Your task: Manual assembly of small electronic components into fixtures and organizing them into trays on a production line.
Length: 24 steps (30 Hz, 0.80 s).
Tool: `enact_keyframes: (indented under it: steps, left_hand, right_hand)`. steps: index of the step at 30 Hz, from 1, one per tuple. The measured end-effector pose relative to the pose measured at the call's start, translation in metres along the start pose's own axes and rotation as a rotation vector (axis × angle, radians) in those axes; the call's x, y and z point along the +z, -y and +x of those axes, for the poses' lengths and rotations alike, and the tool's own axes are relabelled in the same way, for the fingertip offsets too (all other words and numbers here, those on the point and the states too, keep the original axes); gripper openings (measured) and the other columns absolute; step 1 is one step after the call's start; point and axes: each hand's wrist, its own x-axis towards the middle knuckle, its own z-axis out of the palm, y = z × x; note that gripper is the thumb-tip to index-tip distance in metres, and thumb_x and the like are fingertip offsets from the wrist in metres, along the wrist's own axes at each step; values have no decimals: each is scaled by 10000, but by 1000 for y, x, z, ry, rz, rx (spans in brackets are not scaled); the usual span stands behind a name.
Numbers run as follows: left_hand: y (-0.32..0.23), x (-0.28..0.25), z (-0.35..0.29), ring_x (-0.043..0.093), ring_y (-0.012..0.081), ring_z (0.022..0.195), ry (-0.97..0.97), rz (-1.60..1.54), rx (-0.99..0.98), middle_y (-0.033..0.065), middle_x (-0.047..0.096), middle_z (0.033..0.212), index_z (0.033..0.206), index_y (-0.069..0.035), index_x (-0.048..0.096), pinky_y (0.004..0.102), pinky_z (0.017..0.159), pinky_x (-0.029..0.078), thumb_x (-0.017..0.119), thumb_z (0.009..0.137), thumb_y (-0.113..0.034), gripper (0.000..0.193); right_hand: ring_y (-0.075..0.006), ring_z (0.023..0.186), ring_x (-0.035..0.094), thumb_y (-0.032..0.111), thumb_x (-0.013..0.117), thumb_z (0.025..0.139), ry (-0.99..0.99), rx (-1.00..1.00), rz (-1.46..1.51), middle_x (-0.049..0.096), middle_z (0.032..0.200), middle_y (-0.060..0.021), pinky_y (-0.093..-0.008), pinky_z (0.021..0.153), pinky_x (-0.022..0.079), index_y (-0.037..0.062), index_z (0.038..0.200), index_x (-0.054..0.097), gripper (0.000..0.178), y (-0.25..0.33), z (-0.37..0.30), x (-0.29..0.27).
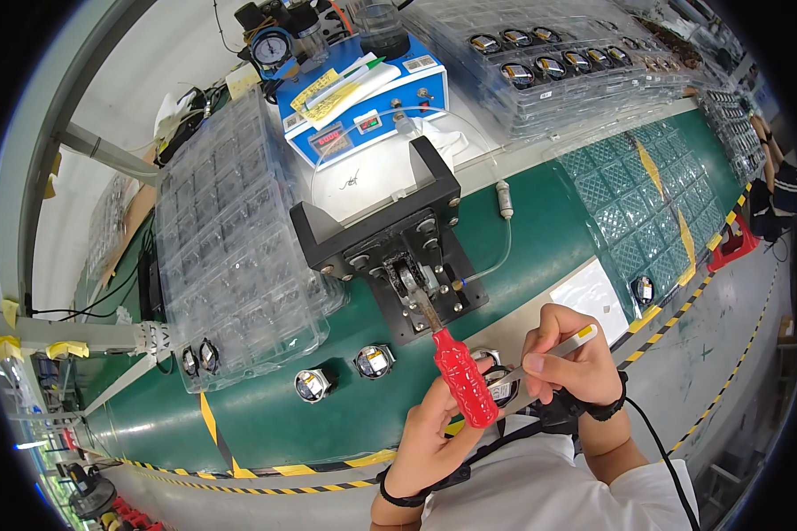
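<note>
Our left hand grips the red screwdriver, its shaft slanting up-left into the black fixture; right hand pinches tweezers

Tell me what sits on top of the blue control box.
On the blue control box lie yellow and white slips of paper and a pen-like stick, with a round pressure gauge and a clear cup at its back. The box top under the papers is hidden.
</note>
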Motion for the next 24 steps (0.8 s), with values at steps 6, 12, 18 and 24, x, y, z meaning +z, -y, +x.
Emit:
enact_keyframes:
  steps: [6,12,18,24]
  left_hand:
    - [-1,2,3,583,112,747,-52,91,16,117,619,908,1271,77,430,269,732,550,514,892,38,390]
    - [-10,4,2,535,84,634,-118,46,-18,74,584,758,1199,85,505,264,648,555,516,909,-12,305]
    - [-6,-17,2,602,114,795,98,-92,-82,109,610,1052,1207,62,522,232,619,537,487,861,75,348]
    - [-23,-6,6,616,119,700,95,-178,-189,156,644,1009,1175,87,551,192,515,513,560,799,52,378]
  right_hand:
    - [-122,412,517,-16,617,805,-76,-49,3,579,615,-134,-214,354,375,45,764,413,216,-1,-5,10]
    - [-143,475,555,-22,627,791,-63,-199,81,583,641,-138,-218,427,423,29,802,436,198,-4,-14,7]
    - [-182,564,617,-25,714,722,-5,-458,5,605,683,-137,-230,502,476,-26,860,551,213,-6,-13,-2]
    - [-237,754,681,-14,761,666,174,-566,-430,674,855,-138,-276,656,544,-7,860,693,206,8,-13,-9]
